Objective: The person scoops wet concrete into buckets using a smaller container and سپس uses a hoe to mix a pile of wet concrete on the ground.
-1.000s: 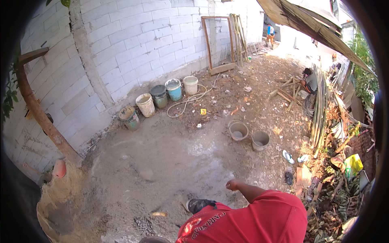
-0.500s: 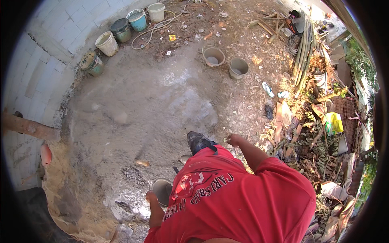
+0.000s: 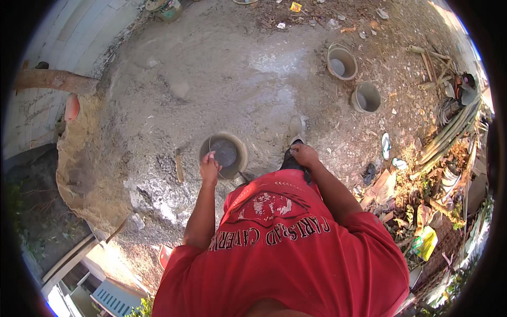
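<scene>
My left hand [image 3: 210, 168] is closed around the thin wire handle of a grey bucket [image 3: 240, 164]. The bucket hangs or stands at my front left, upright, with a paler grey bottom showing inside; whether it touches the ground I cannot tell. In front of my right thigh is my right hand [image 3: 304, 155], its fingers curled in with nothing visible in them. Just beyond it a boot [image 3: 297, 127] steps on the grey, muddy ground. A short piece of wood [image 3: 179, 165] lies left of the bucket.
Two more grey buckets, one [image 3: 341, 62] behind the other [image 3: 366, 97], stand at the far right. A sand pile [image 3: 79, 174] and a wooden post [image 3: 55, 81] are on the left. Flip-flops [image 3: 385, 145], bamboo poles [image 3: 449, 137] and leafy litter line the right side.
The bucket in my left hand has come forward from beside my body into fuller view. My view has shifted, so the row of buckets by the wall has mostly left the picture.
</scene>
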`<state>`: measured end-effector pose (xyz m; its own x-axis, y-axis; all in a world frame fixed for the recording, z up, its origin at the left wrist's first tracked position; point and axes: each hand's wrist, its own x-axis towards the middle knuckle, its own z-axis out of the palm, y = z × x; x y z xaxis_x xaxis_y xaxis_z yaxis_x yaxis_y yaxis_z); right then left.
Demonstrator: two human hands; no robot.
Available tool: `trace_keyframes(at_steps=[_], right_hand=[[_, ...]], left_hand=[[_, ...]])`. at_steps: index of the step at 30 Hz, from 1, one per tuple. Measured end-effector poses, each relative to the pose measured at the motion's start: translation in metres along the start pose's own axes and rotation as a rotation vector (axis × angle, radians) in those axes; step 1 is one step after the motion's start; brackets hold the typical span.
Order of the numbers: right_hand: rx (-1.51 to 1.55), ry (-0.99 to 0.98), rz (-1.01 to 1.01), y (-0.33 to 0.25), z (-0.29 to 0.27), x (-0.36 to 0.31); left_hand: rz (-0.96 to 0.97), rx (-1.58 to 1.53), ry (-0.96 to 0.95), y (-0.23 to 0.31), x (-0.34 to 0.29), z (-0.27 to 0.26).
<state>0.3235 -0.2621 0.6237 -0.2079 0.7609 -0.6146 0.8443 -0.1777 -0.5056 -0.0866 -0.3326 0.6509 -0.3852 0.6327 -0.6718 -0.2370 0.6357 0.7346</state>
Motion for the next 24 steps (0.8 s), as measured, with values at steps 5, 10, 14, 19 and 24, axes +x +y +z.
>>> trace_keyframes(at_steps=[5,10,14,19,24], right_hand=[[0.02,0.092,-0.136,0.07,-0.118,0.07],[0.097,0.131,0.142,0.151,-0.225,0.121],[0.195,0.118,0.176,0.154,-0.274,0.151],[0.404,0.122,0.089,0.075,-0.266,0.171],[0.559,-0.063,-0.026,-0.026,-0.186,0.143]], left_hand=[[0.005,-0.186,0.018,0.078,0.028,0.133],[-0.023,-0.401,0.03,0.12,0.042,0.221],[-0.023,-0.484,-0.09,0.152,0.033,0.288],[0.007,-0.314,-0.214,0.164,0.024,0.318],[0.228,0.258,-0.329,0.141,0.0,0.272]])
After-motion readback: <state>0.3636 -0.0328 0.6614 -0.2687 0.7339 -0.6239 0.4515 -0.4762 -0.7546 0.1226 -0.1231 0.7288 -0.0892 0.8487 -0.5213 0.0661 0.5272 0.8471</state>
